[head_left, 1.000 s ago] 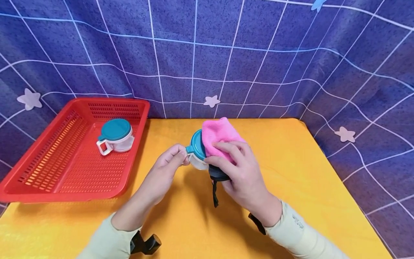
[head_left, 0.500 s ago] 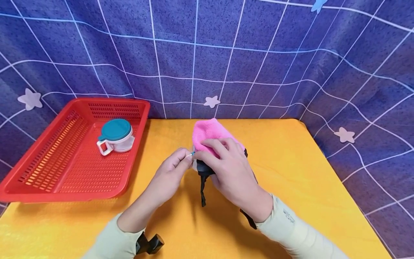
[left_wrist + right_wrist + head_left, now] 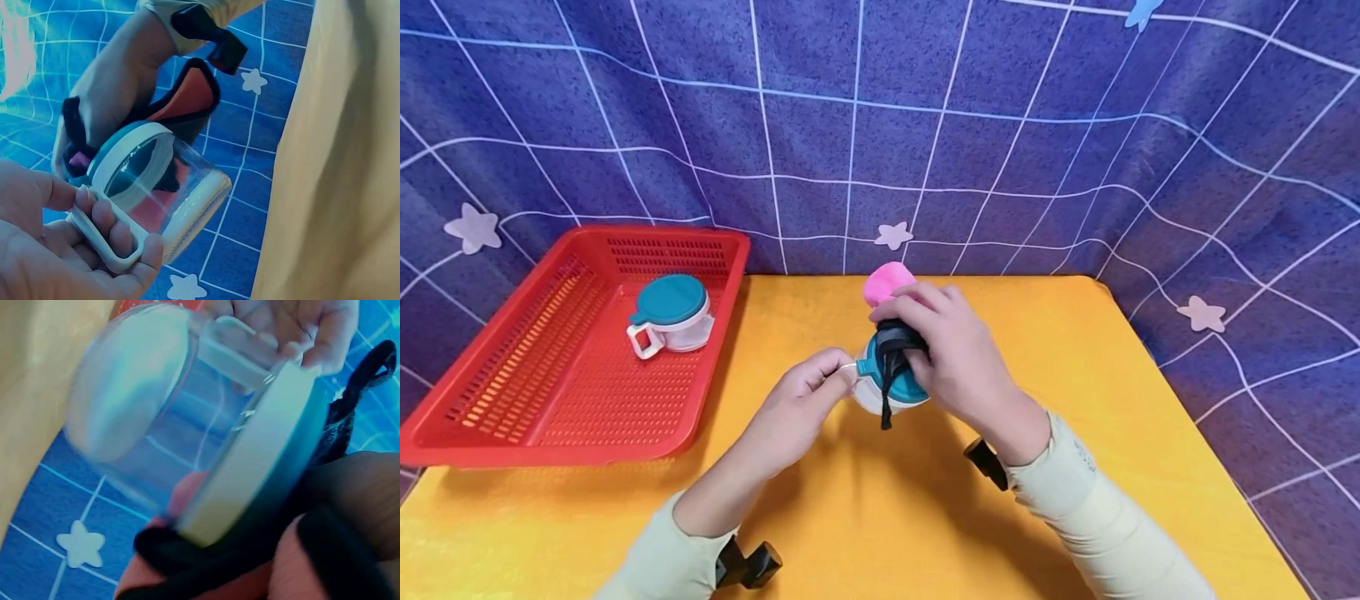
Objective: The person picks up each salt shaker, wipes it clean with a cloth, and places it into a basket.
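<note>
My left hand [image 3: 801, 408] grips the white handle [image 3: 94, 237] of a clear jar [image 3: 868, 398] with a teal lid [image 3: 910, 388], held tilted above the table. In my right hand [image 3: 962, 362] is a fluffy pink cloth [image 3: 886, 282] with black edging and a black loop [image 3: 887, 398]. The cloth lies over the far side of the lid, and the loop hangs across the lid's top. From the right wrist view, pink cloth shows along the jar's [image 3: 206, 425] lid edge. Part of the lid is hidden by the right hand.
A red plastic basket [image 3: 700, 408] stands at the left on the yellow-covered table [image 3: 1112, 467]. Inside it sits a second handled jar [image 3: 688, 335] with a teal lid. Behind the table hangs a blue curtain [image 3: 805, 133] with white lines and stars.
The right hand has moved the cloth left over the lid, then turned and drawn it back, so the lid shows again. The left hand has shifted slightly right with the jar.
</note>
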`<state>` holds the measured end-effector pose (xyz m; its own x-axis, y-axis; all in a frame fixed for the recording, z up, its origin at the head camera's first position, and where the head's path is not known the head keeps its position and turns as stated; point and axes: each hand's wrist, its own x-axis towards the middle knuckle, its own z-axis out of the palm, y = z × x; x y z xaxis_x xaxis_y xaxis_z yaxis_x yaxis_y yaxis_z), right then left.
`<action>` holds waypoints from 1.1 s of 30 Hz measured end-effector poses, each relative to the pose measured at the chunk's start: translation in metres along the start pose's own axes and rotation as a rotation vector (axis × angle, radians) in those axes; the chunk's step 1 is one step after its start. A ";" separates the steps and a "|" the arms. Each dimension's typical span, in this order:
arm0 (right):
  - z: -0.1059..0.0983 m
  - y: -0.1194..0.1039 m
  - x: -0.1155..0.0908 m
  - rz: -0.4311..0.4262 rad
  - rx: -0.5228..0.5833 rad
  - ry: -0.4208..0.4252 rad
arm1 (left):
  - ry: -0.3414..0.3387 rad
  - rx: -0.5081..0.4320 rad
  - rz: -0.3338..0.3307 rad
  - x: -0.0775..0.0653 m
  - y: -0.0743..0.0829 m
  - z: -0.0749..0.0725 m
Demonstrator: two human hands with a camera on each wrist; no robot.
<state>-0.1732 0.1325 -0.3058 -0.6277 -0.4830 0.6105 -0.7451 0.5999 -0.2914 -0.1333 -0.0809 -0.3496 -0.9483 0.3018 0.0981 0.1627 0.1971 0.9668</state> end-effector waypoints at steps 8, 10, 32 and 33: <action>-0.003 0.025 -0.011 0.186 0.581 0.106 | 0.045 -0.137 0.001 0.002 0.002 -0.003; 0.000 0.030 -0.016 0.235 0.721 0.135 | 0.070 -0.175 0.013 0.002 0.003 -0.003; -0.002 0.044 -0.023 0.269 0.969 0.172 | 0.058 -0.201 0.065 0.003 0.012 -0.003; -0.007 0.044 -0.019 0.247 0.958 0.150 | 0.048 -0.188 0.059 0.003 0.011 -0.003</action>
<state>-0.1925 0.1729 -0.3255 -0.8040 -0.2886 0.5199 -0.5062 -0.1268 -0.8531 -0.1348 -0.0809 -0.3375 -0.9511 0.2624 0.1631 0.1694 0.0017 0.9855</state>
